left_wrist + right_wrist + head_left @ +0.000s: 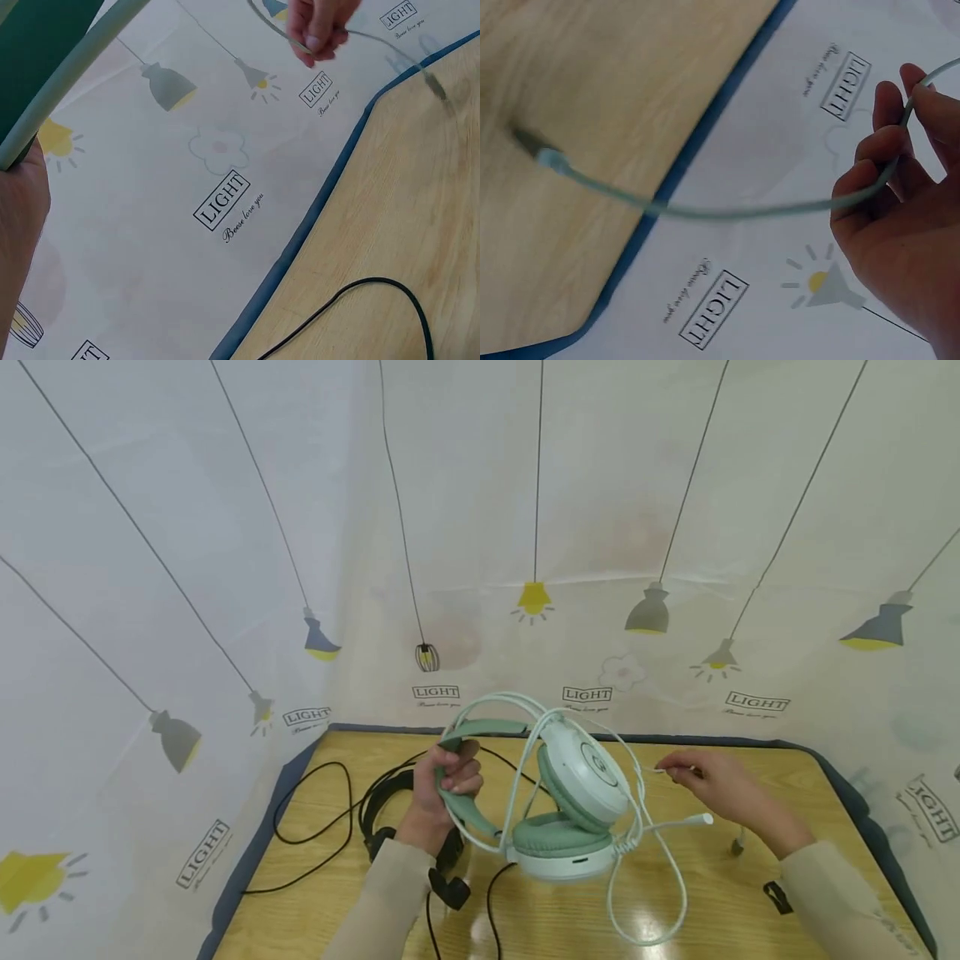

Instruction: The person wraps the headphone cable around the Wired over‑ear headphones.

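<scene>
A pale green headset [588, 768] with a microphone boom [697, 820] is held above the table by my left hand [442, 785], whose fingers curl round its headband [468, 810]. The ear cups hang to the right of that hand, and loops of cable [678, 893] dangle round them. My right hand [712, 781] pinches the thin green cable [742, 214] farther right. In the right wrist view the cable runs across the fingers, and its plug end [540, 150] hangs free, somewhat blurred.
A black headset [386, 797] lies on the wooden table [555, 927] beneath my left forearm, its black cable [348, 810] looped at the left. A small black strap [777, 897] lies near my right sleeve. White printed sheeting [480, 527] surrounds the table's back and sides.
</scene>
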`<state>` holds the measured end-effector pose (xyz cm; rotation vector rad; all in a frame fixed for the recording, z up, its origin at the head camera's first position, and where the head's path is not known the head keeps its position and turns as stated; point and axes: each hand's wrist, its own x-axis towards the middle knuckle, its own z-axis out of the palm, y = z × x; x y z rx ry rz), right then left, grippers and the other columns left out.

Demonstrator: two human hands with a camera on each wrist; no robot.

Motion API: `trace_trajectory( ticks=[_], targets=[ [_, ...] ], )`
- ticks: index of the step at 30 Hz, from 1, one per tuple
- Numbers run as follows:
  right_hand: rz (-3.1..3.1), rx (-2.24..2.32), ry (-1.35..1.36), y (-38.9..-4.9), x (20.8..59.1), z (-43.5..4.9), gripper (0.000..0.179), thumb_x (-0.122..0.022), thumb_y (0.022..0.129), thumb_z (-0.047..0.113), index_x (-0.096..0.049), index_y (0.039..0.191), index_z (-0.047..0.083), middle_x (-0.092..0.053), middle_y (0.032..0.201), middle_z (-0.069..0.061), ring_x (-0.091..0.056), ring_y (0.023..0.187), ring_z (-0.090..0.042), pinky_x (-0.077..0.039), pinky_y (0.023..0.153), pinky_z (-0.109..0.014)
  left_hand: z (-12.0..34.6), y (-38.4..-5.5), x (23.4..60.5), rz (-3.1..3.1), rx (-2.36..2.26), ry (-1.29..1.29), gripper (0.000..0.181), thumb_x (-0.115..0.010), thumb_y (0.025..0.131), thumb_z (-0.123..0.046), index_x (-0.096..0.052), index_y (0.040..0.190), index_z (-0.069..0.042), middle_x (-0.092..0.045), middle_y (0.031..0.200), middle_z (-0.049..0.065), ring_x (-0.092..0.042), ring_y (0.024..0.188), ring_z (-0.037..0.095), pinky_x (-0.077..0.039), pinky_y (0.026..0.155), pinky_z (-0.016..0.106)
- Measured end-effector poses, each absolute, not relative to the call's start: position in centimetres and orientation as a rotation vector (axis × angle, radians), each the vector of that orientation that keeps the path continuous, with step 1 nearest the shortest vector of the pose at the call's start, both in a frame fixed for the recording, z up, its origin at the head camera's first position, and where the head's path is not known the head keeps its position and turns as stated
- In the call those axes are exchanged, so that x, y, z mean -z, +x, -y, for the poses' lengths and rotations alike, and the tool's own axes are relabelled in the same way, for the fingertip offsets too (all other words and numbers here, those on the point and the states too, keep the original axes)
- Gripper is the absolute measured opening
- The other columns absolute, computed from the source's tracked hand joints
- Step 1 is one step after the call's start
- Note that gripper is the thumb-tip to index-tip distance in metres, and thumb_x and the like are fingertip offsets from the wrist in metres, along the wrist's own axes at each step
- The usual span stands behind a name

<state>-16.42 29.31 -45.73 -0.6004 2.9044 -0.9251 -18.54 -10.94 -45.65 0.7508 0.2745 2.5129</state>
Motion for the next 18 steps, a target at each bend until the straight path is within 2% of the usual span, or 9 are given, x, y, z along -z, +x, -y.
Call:
trace_trajectory(
  ticks=[7,10,14,18],
  targets=[
    [-2.904,0.951,-0.648,-16.2,49.2,-29.8,0.016,-0.065,0.099,0.006,-0.075,0.111,0.004,-0.076,0.101,-0.005,-0.072,0.089,-0.023,-0.057,0.072,-0.038,11.0,-18.7,45.1,-0.276,-2.699,0.524,0.017,-0.050,0.082,0.001,-0.059,0.091,-0.010,-0.026,0.065,-0.007,-0.021,0.048,0.004,-0.033,0.045,0.015],
    [-2.855,0.936,-0.666,-15.9,50.1,-30.2,0.016,-0.062,0.100,0.004,-0.074,0.111,0.003,-0.076,0.103,-0.006,-0.072,0.092,-0.025,-0.057,0.073,-0.036,11.4,-18.8,44.9,-0.213,-2.774,0.445,0.020,-0.053,0.081,0.002,-0.060,0.097,-0.008,-0.028,0.064,-0.006,-0.023,0.048,0.004,-0.034,0.044,0.017],
    [-2.738,0.920,-0.651,-15.3,50.5,-31.5,0.018,-0.058,0.101,0.002,-0.072,0.113,0.002,-0.074,0.106,-0.008,-0.071,0.094,-0.028,-0.057,0.072,-0.033,12.4,-19.2,44.2,-0.101,-2.858,0.453,0.023,-0.049,0.083,0.003,-0.057,0.104,-0.005,-0.027,0.065,-0.006,-0.022,0.048,0.005,-0.033,0.044,0.019],
    [-2.667,0.961,-0.592,-14.5,50.8,-33.2,0.020,-0.054,0.104,0.002,-0.069,0.116,-0.001,-0.072,0.110,-0.010,-0.070,0.096,-0.031,-0.057,0.074,-0.034,13.5,-19.6,43.3,-0.078,-2.934,0.470,0.022,-0.046,0.084,0.003,-0.055,0.103,-0.003,-0.024,0.065,-0.006,-0.021,0.048,0.005,-0.029,0.045,0.019]
  ],
)
